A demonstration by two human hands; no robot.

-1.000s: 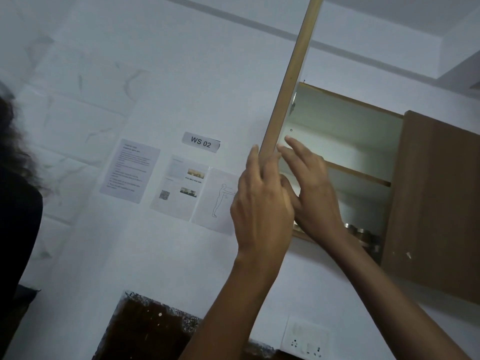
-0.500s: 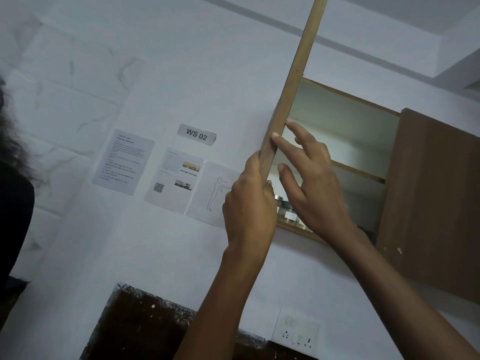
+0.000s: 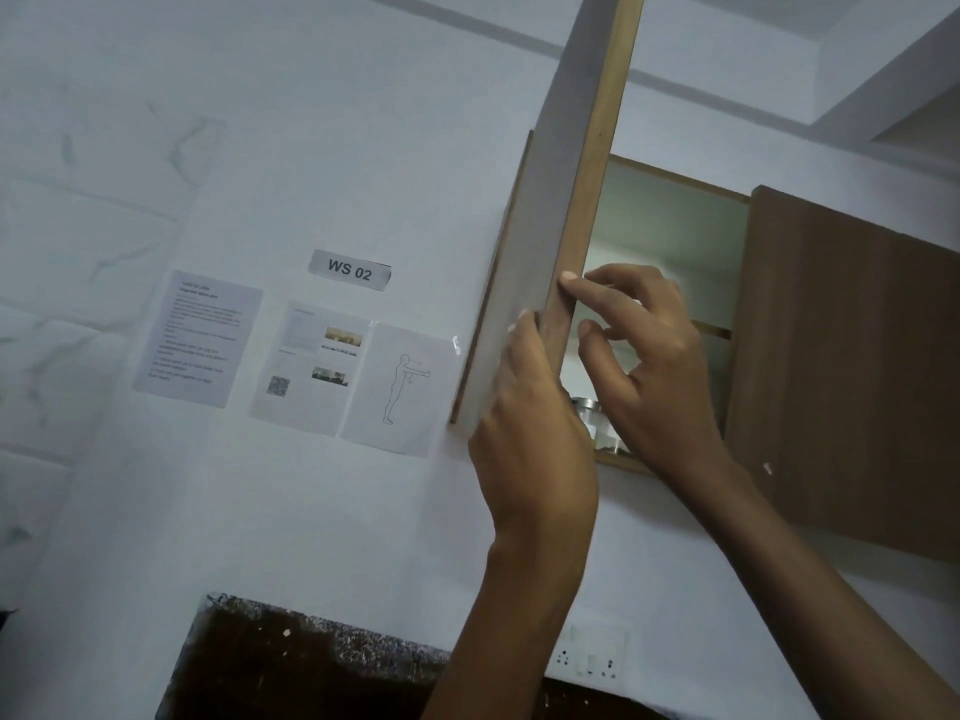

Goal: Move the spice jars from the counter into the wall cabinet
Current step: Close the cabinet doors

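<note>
Across most of the view, a white wall (image 3: 260, 122). High on its right side, the wall cabinet (image 3: 670, 220), pale inside, with a shelf (image 3: 711, 330) midway up. Over its right half, a brown right door (image 3: 852, 366), closed or nearly so. Standing out toward the camera and seen almost edge-on, the left door (image 3: 587, 189), grey inner face to the left, wooden edge forward. Along the bottom, a dark speckled counter (image 3: 291, 667). Left hand (image 3: 535, 439) wrapped round the left door's lower part, fingers clenched on it. Right hand (image 3: 660, 387) just beside it on the cabinet side, fingers released and loosely bent, forefinger tip touching the wooden edge, holding nothing. Left of the cabinet, three printed sheets (image 3: 200, 337) taped in a row. Just above the counter, a white socket plate (image 3: 589, 657). Above the sheets, a small label (image 3: 350, 270) reading "WS 02". In the gap between the two hands, on the cabinet's bottom board, steel-lidded spice jars (image 3: 597, 420), mostly hidden, number unclear.
</note>
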